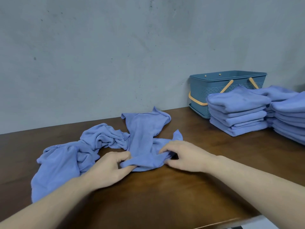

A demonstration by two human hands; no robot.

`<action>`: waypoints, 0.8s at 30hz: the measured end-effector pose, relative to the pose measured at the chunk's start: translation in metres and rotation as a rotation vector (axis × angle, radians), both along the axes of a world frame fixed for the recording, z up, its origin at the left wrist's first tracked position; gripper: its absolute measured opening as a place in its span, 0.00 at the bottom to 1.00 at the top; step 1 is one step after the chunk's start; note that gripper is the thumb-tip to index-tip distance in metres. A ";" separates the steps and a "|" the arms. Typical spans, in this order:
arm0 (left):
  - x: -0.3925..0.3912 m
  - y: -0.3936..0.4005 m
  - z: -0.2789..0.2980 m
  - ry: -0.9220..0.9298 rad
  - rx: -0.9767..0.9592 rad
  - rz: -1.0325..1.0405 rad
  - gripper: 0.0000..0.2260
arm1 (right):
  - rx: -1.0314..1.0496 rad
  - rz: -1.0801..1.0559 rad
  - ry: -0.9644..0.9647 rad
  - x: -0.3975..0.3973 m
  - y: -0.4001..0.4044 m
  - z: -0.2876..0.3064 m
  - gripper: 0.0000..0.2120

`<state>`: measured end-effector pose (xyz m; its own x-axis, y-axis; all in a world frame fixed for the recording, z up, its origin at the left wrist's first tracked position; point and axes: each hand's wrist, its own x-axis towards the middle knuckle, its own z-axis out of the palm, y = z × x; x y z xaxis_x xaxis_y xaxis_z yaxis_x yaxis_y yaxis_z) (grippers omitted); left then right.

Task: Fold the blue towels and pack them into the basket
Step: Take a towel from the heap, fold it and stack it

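We see one blue towel [142,139] lying loosely spread on the dark brown wooden worktop [165,195], its long axis running from the near edge, between the hands, away toward the grey wall [115,47]. Its far end is wider, with curled corners; its near end is bunched into soft folds. The cloth looks like thin, slightly fuzzy microfibre with a stitched hem.

The left hand [109,169] has its fingers curled and pinches the near left corner of this towel. The right hand [183,156] grips the near right part, its fingers bent into the gathered cloth. Both hands rest low on the worktop, close together, with the towel's near edge stretched between them.

To the left, touching this towel, lies a crumpled heap of more blue towels [66,159], wrinkled and twisted, reaching toward the near left side of the worktop.

At the right stand stacks of folded towels [237,113], squared and layered, well apart from the hands. A further stack [290,118] stands just beside it at the picture's edge. Behind them, against the wall, stands the basket [206,90]: a rectangular blue plastic one with a woven pattern on its walls and orange handles. We cannot tell what lies inside it.
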<state>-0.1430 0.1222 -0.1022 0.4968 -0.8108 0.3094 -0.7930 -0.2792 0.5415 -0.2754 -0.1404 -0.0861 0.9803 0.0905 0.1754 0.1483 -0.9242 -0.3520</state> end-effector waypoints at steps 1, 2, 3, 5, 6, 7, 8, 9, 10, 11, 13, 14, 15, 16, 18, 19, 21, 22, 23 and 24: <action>0.000 0.003 -0.001 -0.015 0.036 0.007 0.14 | -0.006 -0.027 -0.034 0.001 -0.004 -0.001 0.09; 0.001 0.006 -0.002 -0.016 0.061 0.021 0.12 | -0.007 -0.044 -0.045 0.000 -0.006 0.000 0.10; -0.001 0.007 0.000 -0.013 0.078 0.035 0.09 | -0.007 -0.058 -0.046 0.001 -0.008 -0.001 0.11; -0.009 0.004 0.006 -0.045 0.125 0.031 0.13 | 0.007 -0.063 -0.058 -0.001 -0.008 0.000 0.12; -0.014 0.000 0.009 -0.081 0.141 0.013 0.20 | 0.018 -0.060 -0.069 -0.002 -0.006 0.002 0.11; -0.020 -0.005 0.011 -0.111 0.150 -0.016 0.26 | 0.028 -0.061 -0.084 -0.003 -0.003 0.004 0.10; -0.026 -0.010 0.012 -0.133 0.157 -0.049 0.29 | 0.028 -0.057 -0.105 -0.003 0.000 0.007 0.10; -0.032 -0.016 0.012 -0.151 0.164 -0.080 0.30 | 0.025 -0.053 -0.121 -0.004 0.004 0.010 0.10; -0.037 -0.022 0.010 -0.165 0.173 -0.098 0.28 | 0.030 -0.046 -0.128 -0.005 0.007 0.012 0.10; -0.040 -0.027 0.008 -0.166 0.181 -0.111 0.23 | 0.037 -0.038 -0.128 -0.005 0.010 0.014 0.10; -0.043 -0.032 0.006 -0.170 0.192 -0.115 0.10 | 0.024 -0.011 -0.120 -0.007 0.010 0.014 0.10; -0.042 -0.033 0.004 -0.171 0.187 -0.102 0.07 | 0.015 0.000 -0.111 -0.008 0.009 0.013 0.10; -0.041 -0.033 0.003 -0.156 0.185 -0.079 0.09 | 0.011 0.008 -0.102 -0.010 0.005 0.012 0.11; -0.039 -0.031 0.002 -0.112 0.169 -0.041 0.11 | 0.005 0.014 -0.085 -0.013 0.000 0.009 0.12; -0.035 -0.025 0.004 0.019 0.056 0.046 0.14 | -0.057 0.032 -0.041 -0.018 -0.013 0.002 0.17; -0.032 -0.022 0.005 0.069 -0.009 0.096 0.16 | -0.095 0.033 -0.016 -0.020 -0.021 -0.002 0.19; -0.027 -0.018 0.007 0.133 -0.116 0.209 0.18 | -0.076 0.007 0.026 -0.026 -0.035 -0.008 0.18; -0.024 -0.017 0.007 0.166 -0.158 0.258 0.18 | -0.035 -0.004 0.038 -0.029 -0.041 -0.011 0.17; -0.022 -0.016 0.007 0.193 -0.193 0.303 0.17 | 0.008 -0.008 0.052 -0.031 -0.046 -0.013 0.14; -0.020 -0.016 0.007 0.205 -0.213 0.348 0.16 | 0.047 0.002 0.062 -0.034 -0.050 -0.015 0.10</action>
<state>-0.1632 0.1059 -0.0956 0.7968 -0.5140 0.3176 -0.5419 -0.3756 0.7518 -0.3091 -0.1900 -0.1010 0.9892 0.0856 0.1186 0.1268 -0.9062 -0.4035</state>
